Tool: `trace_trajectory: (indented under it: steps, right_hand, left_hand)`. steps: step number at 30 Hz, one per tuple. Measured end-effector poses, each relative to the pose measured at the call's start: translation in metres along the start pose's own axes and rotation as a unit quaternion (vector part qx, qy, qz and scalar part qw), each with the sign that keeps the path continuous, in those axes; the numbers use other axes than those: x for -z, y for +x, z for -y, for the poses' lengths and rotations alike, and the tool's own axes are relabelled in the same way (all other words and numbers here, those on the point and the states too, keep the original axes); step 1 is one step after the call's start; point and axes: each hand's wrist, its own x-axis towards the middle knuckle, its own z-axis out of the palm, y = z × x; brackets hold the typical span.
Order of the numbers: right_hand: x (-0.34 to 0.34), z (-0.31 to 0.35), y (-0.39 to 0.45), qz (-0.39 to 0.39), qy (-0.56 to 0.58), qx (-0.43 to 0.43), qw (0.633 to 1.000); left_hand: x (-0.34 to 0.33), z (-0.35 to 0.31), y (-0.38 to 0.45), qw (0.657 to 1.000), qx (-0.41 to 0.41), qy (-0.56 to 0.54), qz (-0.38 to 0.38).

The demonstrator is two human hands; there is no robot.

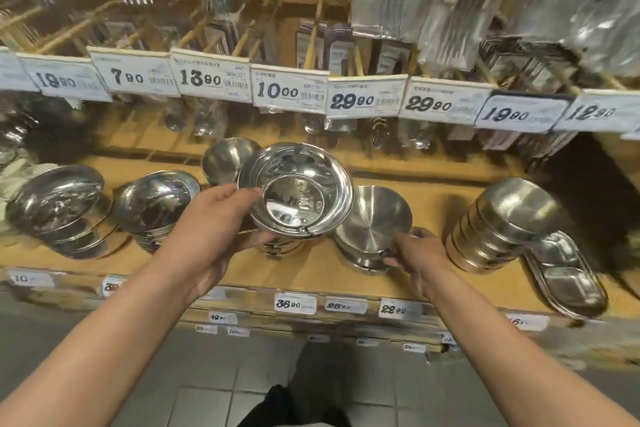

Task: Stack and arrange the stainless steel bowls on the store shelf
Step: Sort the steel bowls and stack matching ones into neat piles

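Head view: left hand (211, 232) fingers gripping tilted bowl (296, 192), right hand (415, 255) fingers pinching neighbouring bowl stack (372, 229).

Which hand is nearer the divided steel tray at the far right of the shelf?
Right. The right hand grips the bowl stack partway toward the divided tray; the left hand holds the tilted bowl farther left.

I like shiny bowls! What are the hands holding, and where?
Left hand grips the big bowl by its rim. Right hand pinches the tilted bowl's lower edge.
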Motion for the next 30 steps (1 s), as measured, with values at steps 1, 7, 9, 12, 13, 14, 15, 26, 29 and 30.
trace_trajectory:
  steps: [1,7,9,12,13,14,15,26,29,30]
  right_hand:
    - [0.000,-0.002,0.001,0.003,-0.004,0.000,1.000]
    - [0.004,-0.022,0.008,0.003,-0.055,-0.012,0.998]
    - [0.006,-0.026,0.009,0.010,-0.041,-0.020,0.999]
    - [0.010,-0.028,0.012,0.001,-0.053,-0.010,0.999]
    - [0.011,-0.029,0.012,-0.006,-0.065,-0.007,0.998]
    - [0.012,-0.029,0.012,-0.010,-0.080,-0.003,0.997]
    - [0.014,-0.029,0.013,-0.010,-0.093,0.000,0.996]
    - [0.028,0.005,0.029,0.030,-0.194,0.072,0.978]
    - [0.027,0.004,0.028,0.040,-0.164,0.057,0.984]
    - [0.026,0.002,0.028,0.035,-0.149,0.052,0.987]
  left_hand:
    - [-0.001,0.004,-0.003,1.000,-0.002,-0.003,-0.005]
    - [-0.008,0.031,-0.027,0.999,0.011,-0.020,-0.042]
    - [-0.009,0.039,-0.034,0.998,0.018,-0.022,-0.050]
    - [-0.008,0.047,-0.041,0.997,0.026,-0.027,-0.061]
    - [-0.008,0.050,-0.042,0.997,0.026,-0.030,-0.064]
    - [-0.009,0.052,-0.043,0.997,0.027,-0.034,-0.067]
    - [-0.010,0.054,-0.044,0.996,0.028,-0.038,-0.069]
    - [-0.013,0.089,-0.046,0.994,0.057,-0.021,-0.087]
    - [-0.013,0.096,-0.046,0.992,0.070,-0.037,-0.095]
    - [-0.013,0.099,-0.046,0.992,0.071,-0.044,-0.098]
